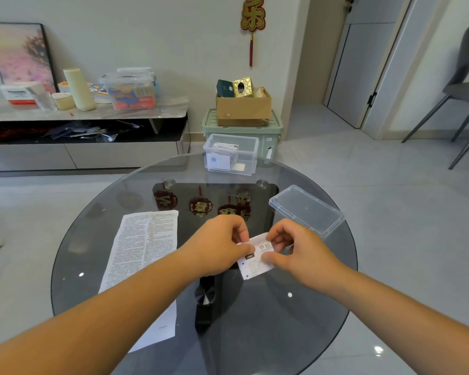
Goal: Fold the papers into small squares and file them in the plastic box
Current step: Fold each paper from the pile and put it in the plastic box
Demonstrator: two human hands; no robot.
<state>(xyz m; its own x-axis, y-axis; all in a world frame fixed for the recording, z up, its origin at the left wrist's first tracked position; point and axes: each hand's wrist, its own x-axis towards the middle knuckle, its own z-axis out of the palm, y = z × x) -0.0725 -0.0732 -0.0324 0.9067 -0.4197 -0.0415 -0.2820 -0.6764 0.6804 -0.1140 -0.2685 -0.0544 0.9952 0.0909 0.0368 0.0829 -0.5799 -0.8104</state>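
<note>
Over the round glass desk (pixel 98 239), both hands pinch a small folded paper (pixel 255 259): the left hand (pixel 217 244) at its left edge, the right hand (pixel 298 250) at its right. An unfolded printed sheet (pixel 144 253) lies left. A clear plastic box (pixel 229 154) holding folded papers stands at the far edge; its lid (pixel 306 209) lies right.

Folded paper (pixel 255 263) partly behind left hand (pixel 217 247), right hand (pixel 303 253); print illegible

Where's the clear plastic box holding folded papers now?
In the head view, the clear plastic box sits at the round glass table's far edge, centre, before the green storage bin.
</note>
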